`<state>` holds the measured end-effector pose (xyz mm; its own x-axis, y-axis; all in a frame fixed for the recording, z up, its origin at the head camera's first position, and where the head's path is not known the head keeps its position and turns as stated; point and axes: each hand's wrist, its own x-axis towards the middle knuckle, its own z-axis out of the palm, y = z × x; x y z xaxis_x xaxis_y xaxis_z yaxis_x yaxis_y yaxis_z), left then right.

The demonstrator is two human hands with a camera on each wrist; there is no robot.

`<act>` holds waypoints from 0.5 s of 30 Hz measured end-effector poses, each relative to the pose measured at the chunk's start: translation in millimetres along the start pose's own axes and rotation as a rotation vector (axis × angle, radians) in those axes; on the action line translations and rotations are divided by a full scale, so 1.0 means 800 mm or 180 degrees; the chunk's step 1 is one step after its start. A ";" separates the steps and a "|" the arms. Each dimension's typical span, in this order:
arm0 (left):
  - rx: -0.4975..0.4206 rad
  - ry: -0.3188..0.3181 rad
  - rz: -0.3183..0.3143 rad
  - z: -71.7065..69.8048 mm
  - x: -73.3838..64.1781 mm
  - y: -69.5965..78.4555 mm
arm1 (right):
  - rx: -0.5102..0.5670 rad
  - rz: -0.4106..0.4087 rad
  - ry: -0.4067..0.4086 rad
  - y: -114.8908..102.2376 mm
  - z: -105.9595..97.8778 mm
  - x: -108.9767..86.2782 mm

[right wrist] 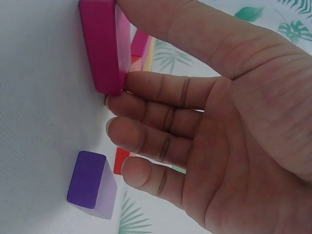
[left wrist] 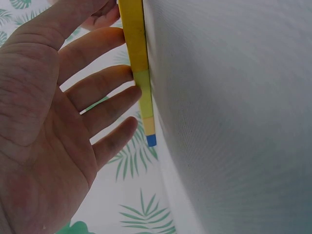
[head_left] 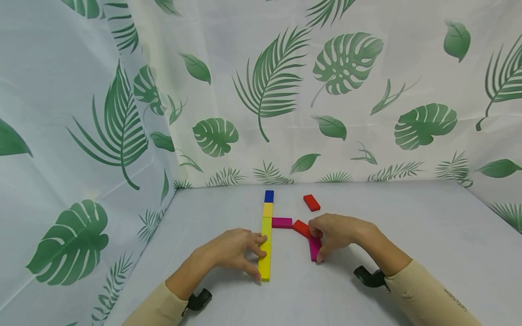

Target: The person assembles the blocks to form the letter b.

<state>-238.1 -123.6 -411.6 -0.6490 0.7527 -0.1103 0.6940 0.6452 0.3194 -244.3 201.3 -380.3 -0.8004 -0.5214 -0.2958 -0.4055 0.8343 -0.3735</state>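
Yellow blocks point(head_left: 266, 249) lie end to end in a straight line, capped at the far end by a blue block point(head_left: 269, 196). My left hand point(head_left: 234, 249) rests its fingertips along the left side of this line, fingers fairly straight, with the thumb by the near end. My right hand point(head_left: 340, 231) pinches a magenta block point(right wrist: 100, 48) lengthwise, thumb at its near end and index finger at its far end. That block sits close over the table, its far end against a slanted red block point(head_left: 302, 228). Another magenta block point(head_left: 282, 222) joins the red block to the yellow line.
A loose red block point(head_left: 311, 203) lies beyond the right hand. In the right wrist view a purple block point(right wrist: 87, 180) stands near the fingertips; the hand hides it in the head view. A leaf-print curtain point(head_left: 277, 90) closes off the table point(head_left: 408, 217) at the back and sides.
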 end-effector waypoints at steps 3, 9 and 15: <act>-0.0004 -0.0007 -0.0003 0.000 0.000 0.000 | -0.0007 0.0007 0.0006 0.000 0.001 0.000; 0.0011 -0.0010 0.0003 0.000 0.000 0.001 | -0.0018 0.0009 0.0005 0.001 0.001 0.001; 0.0011 0.0008 0.0004 -0.001 0.000 0.001 | 0.0039 -0.0008 0.0068 0.005 -0.002 0.000</act>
<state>-237.5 -123.3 -410.9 -0.6489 0.7532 -0.1077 0.6959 0.6448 0.3163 -247.0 204.9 -380.2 -0.8087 -0.5194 -0.2761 -0.4021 0.8308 -0.3849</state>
